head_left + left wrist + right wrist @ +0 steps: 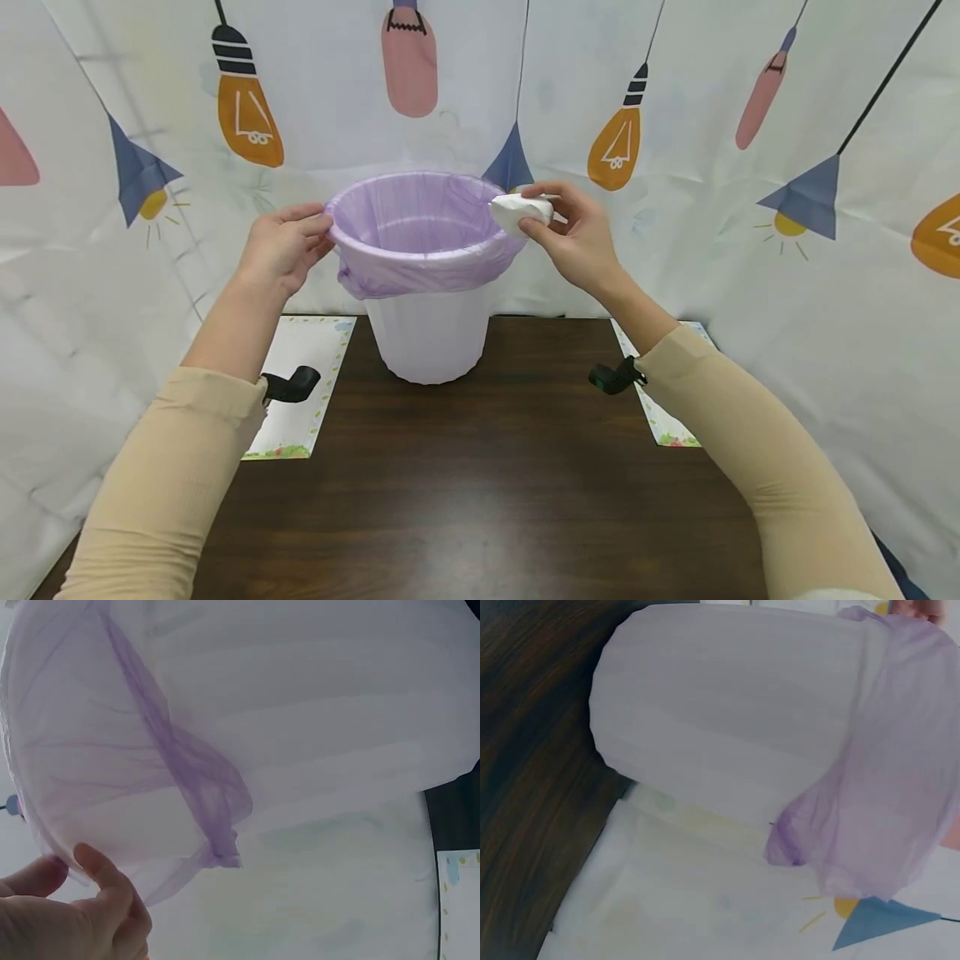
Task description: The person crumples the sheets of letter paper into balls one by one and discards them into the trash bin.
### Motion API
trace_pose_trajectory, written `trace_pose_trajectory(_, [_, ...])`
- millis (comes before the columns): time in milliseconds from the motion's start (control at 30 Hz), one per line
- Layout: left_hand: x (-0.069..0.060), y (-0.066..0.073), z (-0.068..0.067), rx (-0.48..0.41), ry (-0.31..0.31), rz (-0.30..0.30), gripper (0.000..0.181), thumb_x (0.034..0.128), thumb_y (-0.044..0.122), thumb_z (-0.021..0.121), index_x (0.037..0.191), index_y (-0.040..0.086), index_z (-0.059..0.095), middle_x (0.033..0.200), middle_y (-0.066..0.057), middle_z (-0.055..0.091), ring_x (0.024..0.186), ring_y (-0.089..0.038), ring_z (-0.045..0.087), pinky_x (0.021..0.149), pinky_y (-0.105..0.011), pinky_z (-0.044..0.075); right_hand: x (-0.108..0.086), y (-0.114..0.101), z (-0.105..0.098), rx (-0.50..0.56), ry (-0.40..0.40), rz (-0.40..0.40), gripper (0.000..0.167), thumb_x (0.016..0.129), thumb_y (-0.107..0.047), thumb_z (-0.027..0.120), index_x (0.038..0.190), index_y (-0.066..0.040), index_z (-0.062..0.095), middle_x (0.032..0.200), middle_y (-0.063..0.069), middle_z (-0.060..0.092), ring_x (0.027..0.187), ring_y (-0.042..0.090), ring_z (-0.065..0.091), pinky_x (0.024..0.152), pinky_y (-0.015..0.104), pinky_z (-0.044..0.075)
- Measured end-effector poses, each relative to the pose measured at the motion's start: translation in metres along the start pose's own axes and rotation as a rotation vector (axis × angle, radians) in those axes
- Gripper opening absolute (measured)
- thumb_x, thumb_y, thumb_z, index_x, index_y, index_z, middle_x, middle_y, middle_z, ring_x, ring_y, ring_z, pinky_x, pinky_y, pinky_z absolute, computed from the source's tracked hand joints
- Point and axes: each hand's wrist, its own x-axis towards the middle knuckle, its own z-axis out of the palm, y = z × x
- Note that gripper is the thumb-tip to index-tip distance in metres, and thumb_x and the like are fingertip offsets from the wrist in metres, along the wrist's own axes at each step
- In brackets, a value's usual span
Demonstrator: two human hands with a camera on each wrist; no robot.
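A white trash bin (pixel 429 333) stands upright on the table, lined with a thin purple trash bag (pixel 442 275) folded down over its rim. My left hand (pixel 288 242) pinches the bin's left rim through the bag. In the left wrist view, the left hand's fingers (pixel 101 874) lie on the outside of the bagged rim. On the other side, my right hand (pixel 577 237) holds a crumpled white wad (pixel 517 212), like tissue or paper, beside the right rim. The right wrist view shows the bin wall (pixel 727 712) and loose bag edge (pixel 900 765), not the wad.
A brown wooden table (pixel 480 492) lies under the bin. White sheets with decorated borders lie at left (pixel 300 425) and right (pixel 667 425), the right one partly behind the forearm. A lamp-patterned white cloth (pixel 697 208) hangs behind and along the sides.
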Motion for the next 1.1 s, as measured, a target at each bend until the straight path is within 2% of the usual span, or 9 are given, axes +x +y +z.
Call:
trace_pose_trajectory(67, [0.001, 0.001, -0.003, -0.029, -0.016, -0.038, 0.063, 0.0976, -0.003, 0.066, 0.154, -0.002, 0.038, 0.120, -0.007, 0.059, 0.088, -0.011, 0.068, 0.079, -0.021, 0.056, 0.004, -0.001, 0.005, -0.017, 0.002, -0.006, 0.030, 0.086, 0.017, 0.072, 0.115, 0.013, 0.064, 0.117, 0.017, 0.066, 0.099, 0.022, 0.066, 0.080, 0.026, 0.057])
trace_pose_trajectory(167, [0.002, 0.002, -0.005, -0.052, -0.032, -0.071, 0.053, 0.0968, -0.002, 0.067, 0.145, 0.000, 0.046, 0.114, -0.006, 0.061, 0.084, -0.013, 0.068, 0.076, -0.023, 0.057, 0.009, -0.010, 0.014, -0.053, -0.001, 0.010, 0.028, 0.087, 0.017, 0.070, 0.114, 0.014, 0.063, 0.116, 0.019, 0.065, 0.097, 0.021, 0.065, 0.080, 0.025, 0.056])
trace_pose_trajectory(300, [0.002, 0.004, -0.006, -0.079, -0.044, -0.097, 0.040, 0.0963, -0.002, 0.068, 0.134, 0.001, 0.054, 0.115, -0.007, 0.060, 0.085, -0.016, 0.068, 0.075, -0.025, 0.057, 0.014, -0.020, 0.024, -0.102, -0.022, 0.051, 0.026, 0.090, 0.016, 0.068, 0.115, 0.014, 0.062, 0.117, 0.020, 0.064, 0.098, 0.022, 0.064, 0.078, 0.025, 0.055])
trace_pose_trajectory(500, [0.002, 0.004, -0.006, -0.098, -0.059, -0.117, 0.045, 0.0969, -0.002, 0.067, 0.139, 0.000, 0.052, 0.117, -0.008, 0.059, 0.088, -0.016, 0.067, 0.075, -0.025, 0.057, 0.027, 0.004, 0.031, -0.168, -0.048, 0.076, 0.027, 0.091, 0.006, 0.073, 0.117, 0.003, 0.067, 0.119, 0.014, 0.064, 0.095, 0.020, 0.064, 0.073, 0.025, 0.051])
trace_pose_trajectory(633, [0.002, 0.005, -0.007, -0.103, -0.060, -0.129, 0.038, 0.0976, -0.002, 0.066, 0.134, 0.002, 0.056, 0.115, -0.007, 0.060, 0.088, -0.016, 0.066, 0.075, -0.026, 0.057, 0.035, 0.013, 0.036, -0.242, -0.080, 0.101, 0.026, 0.091, 0.000, 0.076, 0.116, -0.004, 0.070, 0.117, 0.007, 0.066, 0.094, 0.017, 0.065, 0.073, 0.026, 0.051])
trace_pose_trajectory(733, [0.002, 0.004, -0.009, -0.106, -0.063, -0.137, 0.035, 0.0977, -0.002, 0.066, 0.131, 0.003, 0.057, 0.113, -0.006, 0.061, 0.087, -0.016, 0.066, 0.075, -0.027, 0.057, 0.039, 0.017, 0.041, -0.284, -0.108, 0.113, 0.025, 0.092, -0.002, 0.075, 0.116, -0.006, 0.070, 0.119, 0.006, 0.067, 0.096, 0.017, 0.065, 0.074, 0.027, 0.052])
trace_pose_trajectory(933, [0.003, 0.003, -0.009, -0.086, -0.068, -0.143, 0.039, 0.0971, -0.001, 0.067, 0.133, 0.004, 0.054, 0.114, -0.005, 0.060, 0.089, -0.015, 0.066, 0.076, -0.026, 0.058, 0.043, 0.017, 0.048, -0.420, -0.195, 0.163, 0.027, 0.094, -0.010, 0.074, 0.121, -0.010, 0.070, 0.121, 0.006, 0.063, 0.098, 0.020, 0.060, 0.077, 0.027, 0.048])
trace_pose_trajectory(1100, [0.002, 0.003, -0.009, -0.073, -0.064, -0.137, 0.042, 0.0976, 0.000, 0.067, 0.137, 0.004, 0.052, 0.116, -0.005, 0.059, 0.089, -0.015, 0.066, 0.077, -0.026, 0.058, 0.046, 0.013, 0.052, -0.512, -0.288, 0.200, 0.039, 0.094, -0.016, 0.075, 0.132, -0.011, 0.067, 0.132, 0.012, 0.059, 0.106, 0.025, 0.057, 0.086, 0.031, 0.047])
